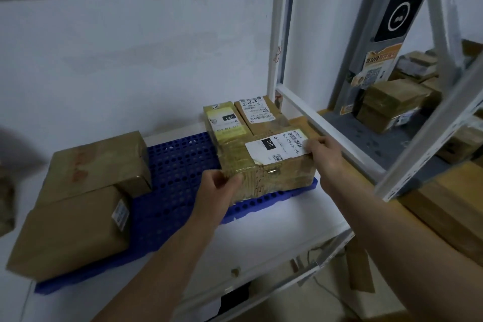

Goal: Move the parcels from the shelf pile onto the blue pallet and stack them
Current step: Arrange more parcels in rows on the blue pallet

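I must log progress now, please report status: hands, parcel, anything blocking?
Both hands on the parcel: left hand at near corner, right hand at far side. Parcel sits on blue pallet. Nothing blocking.

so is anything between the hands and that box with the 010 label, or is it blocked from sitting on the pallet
Nothing visible. The left hand is on the near left corner of the box and the right hand is on its right top edge. The box already rests on the blue pallet, close against two parcels behind it.
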`<state>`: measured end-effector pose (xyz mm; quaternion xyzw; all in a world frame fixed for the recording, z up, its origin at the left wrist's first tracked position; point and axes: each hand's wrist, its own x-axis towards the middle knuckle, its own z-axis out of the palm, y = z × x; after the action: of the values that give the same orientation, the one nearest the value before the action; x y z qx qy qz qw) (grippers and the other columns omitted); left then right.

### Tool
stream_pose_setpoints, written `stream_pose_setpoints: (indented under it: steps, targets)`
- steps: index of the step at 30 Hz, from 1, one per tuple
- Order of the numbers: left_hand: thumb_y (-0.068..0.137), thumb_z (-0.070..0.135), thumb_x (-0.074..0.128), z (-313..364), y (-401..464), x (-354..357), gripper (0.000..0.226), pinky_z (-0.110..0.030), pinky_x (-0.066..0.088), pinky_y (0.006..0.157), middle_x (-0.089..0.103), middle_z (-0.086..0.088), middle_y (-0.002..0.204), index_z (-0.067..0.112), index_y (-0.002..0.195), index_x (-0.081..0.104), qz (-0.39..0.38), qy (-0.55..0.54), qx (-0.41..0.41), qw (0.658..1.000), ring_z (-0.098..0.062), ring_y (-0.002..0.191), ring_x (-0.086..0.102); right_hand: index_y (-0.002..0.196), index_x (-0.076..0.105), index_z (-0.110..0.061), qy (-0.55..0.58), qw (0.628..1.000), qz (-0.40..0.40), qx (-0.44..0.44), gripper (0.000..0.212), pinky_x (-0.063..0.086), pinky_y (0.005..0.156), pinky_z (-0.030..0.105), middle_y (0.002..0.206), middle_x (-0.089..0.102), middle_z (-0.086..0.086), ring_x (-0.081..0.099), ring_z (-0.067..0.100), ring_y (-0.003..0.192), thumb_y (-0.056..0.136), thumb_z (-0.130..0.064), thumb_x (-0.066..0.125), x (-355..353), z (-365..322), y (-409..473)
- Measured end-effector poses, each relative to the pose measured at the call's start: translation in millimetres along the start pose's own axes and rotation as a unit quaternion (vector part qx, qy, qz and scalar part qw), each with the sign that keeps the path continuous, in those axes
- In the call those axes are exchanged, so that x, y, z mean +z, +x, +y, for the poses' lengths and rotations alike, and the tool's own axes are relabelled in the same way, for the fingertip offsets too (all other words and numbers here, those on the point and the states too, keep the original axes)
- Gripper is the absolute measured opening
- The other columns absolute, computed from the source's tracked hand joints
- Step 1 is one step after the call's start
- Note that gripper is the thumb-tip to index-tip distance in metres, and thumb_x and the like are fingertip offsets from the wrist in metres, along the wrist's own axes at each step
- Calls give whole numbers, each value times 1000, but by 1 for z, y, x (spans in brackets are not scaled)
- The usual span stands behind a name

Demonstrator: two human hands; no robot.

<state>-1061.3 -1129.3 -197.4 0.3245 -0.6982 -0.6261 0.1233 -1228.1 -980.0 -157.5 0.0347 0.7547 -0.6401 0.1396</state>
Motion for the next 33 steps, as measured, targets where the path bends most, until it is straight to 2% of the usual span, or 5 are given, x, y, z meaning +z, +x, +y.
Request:
stream_pose_setpoints:
  steps: [2, 6, 10, 17, 33]
  targets:
    - [95, 43, 52, 6, 5, 3, 43, -4, 41, 47, 59, -1, 98, 5, 115, 52, 26, -39, -21, 999, -4, 73, 53, 91, 56, -17, 27, 999, -19, 3, 16, 47, 94, 38, 97, 65, 4, 60, 17, 91, 95, -30, 49, -3, 0, 3]
    - [72, 78, 55, 16, 16, 10, 78, -31, 46, 97, 60, 2, 129, 25, 129, 57, 18, -163, -78, 983, -13, 112, 58, 99, 65, -24, 81, 984, -152, 55, 39, 45, 90, 35, 93, 69, -2, 63, 13, 87, 93, -55, 44, -16, 2, 6]
    - [92, 49, 49, 27, 22, 18, 39, -32, 51, 83, 67, 0, 118, 25, 119, 64, -27, -232, -96, 967, -16, 108, 63, 110, 68, -22, 76, 965, -246, 50, 43, 47, 100, 46, 108, 72, 5, 67, 25, 104, 89, -56, 53, -23, 3, 16]
    - [94, 44, 53, 27, 21, 30, 26, -40, 46, 100, 66, -3, 117, 27, 110, 64, 1, -221, -137, 965, -20, 108, 61, 101, 64, -26, 33, 955, -288, 58, 30, 51, 80, 33, 102, 72, 1, 66, 17, 95, 94, -48, 46, -27, 4, 31]
    - [94, 51, 49, 24, 26, 28, 44, -49, 39, 107, 61, -5, 127, 24, 129, 56, 33, -165, -190, 967, -24, 116, 55, 111, 61, -27, 5, 939, -337, 72, 30, 52, 74, 30, 106, 71, 0, 66, 16, 97, 98, -44, 40, -27, 7, 46]
